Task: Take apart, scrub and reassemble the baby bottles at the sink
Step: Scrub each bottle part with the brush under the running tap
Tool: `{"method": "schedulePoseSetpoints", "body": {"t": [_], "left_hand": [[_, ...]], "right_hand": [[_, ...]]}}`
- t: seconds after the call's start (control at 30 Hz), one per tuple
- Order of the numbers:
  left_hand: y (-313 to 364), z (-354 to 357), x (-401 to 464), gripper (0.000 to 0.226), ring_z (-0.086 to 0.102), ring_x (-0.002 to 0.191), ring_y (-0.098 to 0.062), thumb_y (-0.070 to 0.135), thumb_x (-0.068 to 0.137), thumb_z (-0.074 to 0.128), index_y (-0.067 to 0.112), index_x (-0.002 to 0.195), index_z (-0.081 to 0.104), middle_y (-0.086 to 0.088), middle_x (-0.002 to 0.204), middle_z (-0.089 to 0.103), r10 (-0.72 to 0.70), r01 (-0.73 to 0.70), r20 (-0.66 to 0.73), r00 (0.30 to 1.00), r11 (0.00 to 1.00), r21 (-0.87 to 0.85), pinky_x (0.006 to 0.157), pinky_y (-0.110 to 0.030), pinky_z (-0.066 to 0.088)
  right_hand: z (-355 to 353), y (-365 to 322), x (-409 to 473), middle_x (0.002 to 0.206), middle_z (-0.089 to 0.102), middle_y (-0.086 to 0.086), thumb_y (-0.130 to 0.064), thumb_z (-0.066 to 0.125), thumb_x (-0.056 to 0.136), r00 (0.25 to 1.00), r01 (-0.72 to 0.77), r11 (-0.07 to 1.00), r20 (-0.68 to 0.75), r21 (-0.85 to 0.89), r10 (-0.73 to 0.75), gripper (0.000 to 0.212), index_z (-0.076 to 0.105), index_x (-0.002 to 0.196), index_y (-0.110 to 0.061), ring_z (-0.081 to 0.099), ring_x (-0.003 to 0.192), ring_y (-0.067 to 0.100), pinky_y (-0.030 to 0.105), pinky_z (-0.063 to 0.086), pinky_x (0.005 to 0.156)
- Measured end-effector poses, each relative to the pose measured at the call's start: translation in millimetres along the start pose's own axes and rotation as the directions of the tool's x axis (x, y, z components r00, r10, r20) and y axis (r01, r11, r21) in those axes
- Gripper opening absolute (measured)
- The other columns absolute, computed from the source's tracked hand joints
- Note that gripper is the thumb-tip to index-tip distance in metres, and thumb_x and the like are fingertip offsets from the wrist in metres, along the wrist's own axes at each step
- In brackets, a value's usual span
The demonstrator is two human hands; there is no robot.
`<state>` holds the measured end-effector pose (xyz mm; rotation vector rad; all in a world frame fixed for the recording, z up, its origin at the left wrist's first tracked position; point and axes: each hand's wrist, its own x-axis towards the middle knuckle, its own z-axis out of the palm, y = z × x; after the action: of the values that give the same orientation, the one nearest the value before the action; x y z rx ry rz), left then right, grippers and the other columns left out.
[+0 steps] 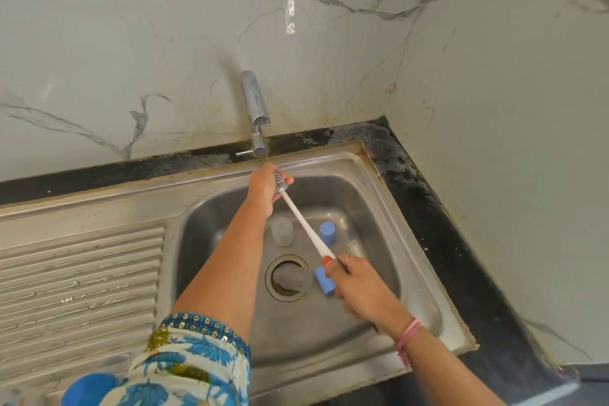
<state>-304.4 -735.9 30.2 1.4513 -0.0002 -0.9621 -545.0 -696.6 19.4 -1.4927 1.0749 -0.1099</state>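
Note:
My right hand (351, 283) grips the lower end of a white bottle brush (304, 224) over the steel sink (389, 208). My left hand (265, 188) is curled around the brush's grey bristle head (280, 183) right under the tap (255, 112), where a thin stream of water runs. In the basin stand a clear cap (282, 231) and a blue cap (328, 233). A second blue piece (323, 281) lies beside the drain (288, 277), where a clear piece (295, 277) rests.
A ribbed steel drainboard (79, 280) lies left of the basin. A blue object (89, 389) shows at the bottom left edge. A black counter (461, 241) runs along the marble walls, which meet in a corner at the right.

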Motion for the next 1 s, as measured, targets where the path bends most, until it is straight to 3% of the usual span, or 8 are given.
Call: {"method": "schedulePoseSetpoints", "body": {"t": [0.13,0.27,0.37,0.47,0.6,0.7,0.87,1.0], "left_hand": [[-14.5,-19.5,-3.1,0.018,0.063,0.061,-0.015,0.016,0.097,0.047,0.013,0.081,0.053,-0.002,0.066,0.054,0.026,0.112,0.301,0.953,0.895,-0.432,0.09,-0.041,0.052],[-14.6,-14.6,-4.7,0.018,0.066,0.067,-0.014,0.022,0.095,0.048,0.016,0.079,0.052,0.003,0.064,0.058,0.018,0.101,0.265,0.964,0.898,-0.428,0.097,-0.044,0.047],[-7.1,-2.3,-3.3,0.024,0.064,0.078,-0.015,0.038,0.096,0.052,0.019,0.083,0.057,0.002,0.075,0.062,-0.019,0.014,0.06,0.998,0.997,0.075,0.093,-0.039,0.044],[-6.0,2.0,1.3,0.022,0.066,0.072,-0.013,0.037,0.094,0.057,0.018,0.084,0.057,0.001,0.076,0.061,0.004,-0.002,-0.032,0.999,0.998,0.067,0.08,-0.032,0.049],[-7.9,-3.2,3.2,0.014,0.07,0.069,-0.017,0.017,0.098,0.051,0.012,0.085,0.055,-0.002,0.064,0.057,-0.005,0.023,0.126,0.992,0.99,-0.141,0.064,-0.026,0.055],[-14.5,-11.2,-0.8,0.021,0.069,0.065,-0.017,0.017,0.096,0.051,0.012,0.076,0.054,-0.001,0.057,0.056,0.019,0.084,0.307,0.951,0.944,-0.318,0.093,-0.04,0.051],[-15.9,-5.8,-7.3,0.033,0.063,0.059,-0.015,0.026,0.091,0.058,0.016,0.06,0.054,0.002,0.056,0.051,0.068,0.181,0.397,0.915,0.81,-0.557,0.094,-0.047,0.052],[-9.9,4.8,-1.1,0.037,0.068,0.069,-0.017,0.031,0.104,0.037,0.017,0.07,0.045,0.002,0.055,0.052,-0.09,0.151,0.167,0.982,0.903,-0.402,0.096,-0.046,0.043]], "right_hand": [[-22.4,1.3,-1.1,0.057,0.025,-0.006,-0.047,0.046,0.095,0.77,-0.531,0.638,0.631,0.558,0.089,0.035,0.056,0.08,-0.018,0.018,0.037,0.003,0.015,0.012,0.034],[-18.0,2.0,-2.7,0.06,0.031,-0.003,-0.049,0.053,0.094,0.828,-0.443,0.719,0.551,0.535,0.1,0.034,0.059,0.088,-0.017,0.024,0.038,0.005,0.017,0.017,0.036],[-9.9,-0.8,-4.1,0.067,0.052,-0.005,-0.052,0.053,0.094,0.998,0.007,0.981,0.067,-0.191,0.006,0.034,0.047,0.097,-0.019,0.047,0.047,0.011,0.027,0.042,0.045],[-5.9,6.2,-3.0,0.09,0.061,-0.003,-0.047,0.033,0.101,0.941,0.024,0.592,-0.182,-0.805,-0.286,0.033,0.044,0.117,-0.021,0.062,0.075,0.02,0.032,0.047,0.066],[-9.6,4.7,-0.5,0.063,0.045,-0.004,-0.047,0.048,0.097,0.998,0.054,0.998,-0.021,-0.017,-0.055,0.032,0.057,0.089,-0.017,0.037,0.045,0.008,0.025,0.03,0.044],[-19.4,8.0,-6.8,0.059,0.032,-0.006,-0.045,0.058,0.093,0.878,-0.357,0.771,0.472,0.528,0.083,0.029,0.067,0.086,-0.019,0.022,0.04,0.004,0.017,0.017,0.034],[-25.2,12.9,-7.9,0.057,0.025,-0.005,-0.031,0.074,0.084,0.637,-0.682,0.401,0.766,0.611,-0.083,0.026,0.058,0.087,-0.01,0.02,0.037,0.003,0.012,0.007,0.034],[-23.8,-3.3,-10.2,0.058,0.035,-0.006,-0.049,0.05,0.096,0.932,-0.27,0.913,0.321,0.306,0.168,0.035,0.058,0.086,-0.016,0.026,0.042,0.006,0.019,0.019,0.038]]}}
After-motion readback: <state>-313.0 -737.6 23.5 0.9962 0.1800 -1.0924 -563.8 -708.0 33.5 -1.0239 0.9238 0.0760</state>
